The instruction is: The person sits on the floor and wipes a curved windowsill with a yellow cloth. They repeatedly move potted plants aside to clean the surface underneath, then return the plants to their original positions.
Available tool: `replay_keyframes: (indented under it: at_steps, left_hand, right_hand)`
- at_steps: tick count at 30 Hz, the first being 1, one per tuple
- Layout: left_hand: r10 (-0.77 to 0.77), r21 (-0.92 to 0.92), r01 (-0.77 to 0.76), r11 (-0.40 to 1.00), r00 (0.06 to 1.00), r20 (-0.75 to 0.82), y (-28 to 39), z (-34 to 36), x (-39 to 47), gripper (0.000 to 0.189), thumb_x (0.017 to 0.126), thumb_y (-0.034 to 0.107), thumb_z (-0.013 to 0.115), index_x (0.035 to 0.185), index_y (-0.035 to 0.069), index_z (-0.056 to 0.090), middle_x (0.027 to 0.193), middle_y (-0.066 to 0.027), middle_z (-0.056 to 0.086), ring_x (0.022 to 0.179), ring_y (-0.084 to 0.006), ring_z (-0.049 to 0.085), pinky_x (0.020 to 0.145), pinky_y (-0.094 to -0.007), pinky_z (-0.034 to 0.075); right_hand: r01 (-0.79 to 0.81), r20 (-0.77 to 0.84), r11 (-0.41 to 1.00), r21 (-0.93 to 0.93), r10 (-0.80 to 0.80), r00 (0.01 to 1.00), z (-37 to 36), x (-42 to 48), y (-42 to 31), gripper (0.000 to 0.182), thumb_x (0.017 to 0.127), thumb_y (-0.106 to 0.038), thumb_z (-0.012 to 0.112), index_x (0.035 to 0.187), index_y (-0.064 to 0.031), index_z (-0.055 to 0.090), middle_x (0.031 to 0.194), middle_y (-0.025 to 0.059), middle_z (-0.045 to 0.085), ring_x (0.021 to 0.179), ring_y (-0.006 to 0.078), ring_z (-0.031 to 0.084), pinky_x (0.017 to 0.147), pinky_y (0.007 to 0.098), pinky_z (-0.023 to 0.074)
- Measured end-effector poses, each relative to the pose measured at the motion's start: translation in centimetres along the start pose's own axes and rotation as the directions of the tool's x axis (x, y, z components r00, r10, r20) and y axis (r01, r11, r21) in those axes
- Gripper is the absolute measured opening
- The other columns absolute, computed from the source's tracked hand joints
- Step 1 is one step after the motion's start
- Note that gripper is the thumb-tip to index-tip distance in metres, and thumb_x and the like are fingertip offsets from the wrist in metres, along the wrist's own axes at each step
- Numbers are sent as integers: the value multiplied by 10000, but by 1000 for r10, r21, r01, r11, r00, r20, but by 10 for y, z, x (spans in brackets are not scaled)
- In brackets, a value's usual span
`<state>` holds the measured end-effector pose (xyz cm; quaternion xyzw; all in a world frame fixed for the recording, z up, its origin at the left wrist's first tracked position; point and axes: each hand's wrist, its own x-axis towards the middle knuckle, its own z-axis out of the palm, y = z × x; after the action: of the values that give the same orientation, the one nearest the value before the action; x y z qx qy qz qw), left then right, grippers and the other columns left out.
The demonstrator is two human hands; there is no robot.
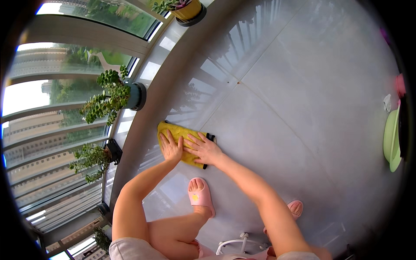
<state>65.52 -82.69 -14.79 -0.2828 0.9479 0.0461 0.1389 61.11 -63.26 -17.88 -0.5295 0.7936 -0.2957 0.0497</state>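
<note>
A yellow cloth with dark edging (187, 130) lies spread on the grey tiled floor (269, 130), close to the low wall under the windows. My left hand (171, 147) rests flat on its left part, fingers spread. Beside it my right hand (204, 149) presses on the right part of the cloth, palm down with the fingers apart. Neither hand grips the cloth. The two hands are close together, with the left thumb near the right fingers.
Potted succulents stand on the window ledge: one in a blue pot (132, 96), one in a yellow pot (187, 11), one in a black pot (113, 151). My pink slippers (201, 197) are on the floor. A white wheeled base (242, 242) is below me. A green basin (391, 141) stands far right.
</note>
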Motion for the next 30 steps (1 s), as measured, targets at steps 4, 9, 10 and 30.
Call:
replay_keyframes:
  at_steps: [4,9,10,30]
  left_hand:
    - [347,48,-346,937,908,-236,36,3,80,780,917,512,493,1502,68,230,1524,-311,178,1422,-451,162,1137,-538,165]
    - [602,12,-641,767,713,-359,177,-15,179,769,853,511,582,1456,93,352,1509,-292,235,1410,-448,195,1128,-547,178]
    - [646,2,-692,722,672,-363,210,-21,194,771,844,523,588,1452,104,365,1511,-284,239,1410,-443,199,1130,-541,182]
    - [568,-163,-569,806,821,-56,103,-11,50,879,872,543,568,1504,39,225,1532,-347,62,1421,-519,44,1108,-636,106]
  right_hand:
    - [-38,-130,997,-68,29,991,-17,23,67,616,840,-467,620,1394,-235,481,1475,38,405,1428,244,266,1175,497,177]
    - [-297,-172,930,-218,263,949,-94,13,161,591,866,-442,610,1408,-256,464,1469,23,412,1420,226,286,1166,485,203]
    - [-362,-219,897,-253,311,925,-110,9,177,587,869,-437,611,1409,-260,462,1471,21,409,1419,229,285,1164,484,207]
    - [-395,87,867,-304,438,895,-64,-46,33,634,856,-498,622,1433,-399,380,1533,-31,290,1441,193,216,1138,524,201]
